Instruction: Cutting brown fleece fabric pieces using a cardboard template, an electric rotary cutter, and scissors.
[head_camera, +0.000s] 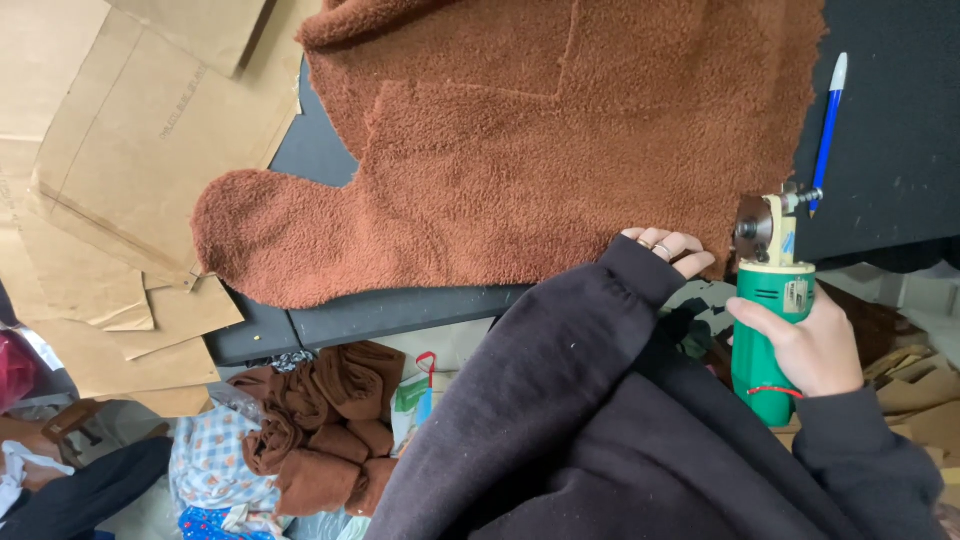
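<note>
**Rotary cutter at the edge of brown fleece**

Seen from above: thick rust-brown fleece fabric (520, 150) spread over a dark worktop (890, 130), one rounded lobe reaching left toward the front edge. Left hand (668, 250) resting on the fleece's lower right edge, fingers (690, 262) curled loosely onto the cloth, mostly hidden by a dark sleeve (560, 400). Right hand (805, 345) clenched around a green electric rotary cutter (772, 310), held upright, round blade touching the fabric's right edge. Blue pen (828, 125) lying on the worktop just beyond the cutter. Cardboard pattern pieces (130, 150) at left. Folded brown fleece pieces (320, 420) piled below the worktop.
</note>
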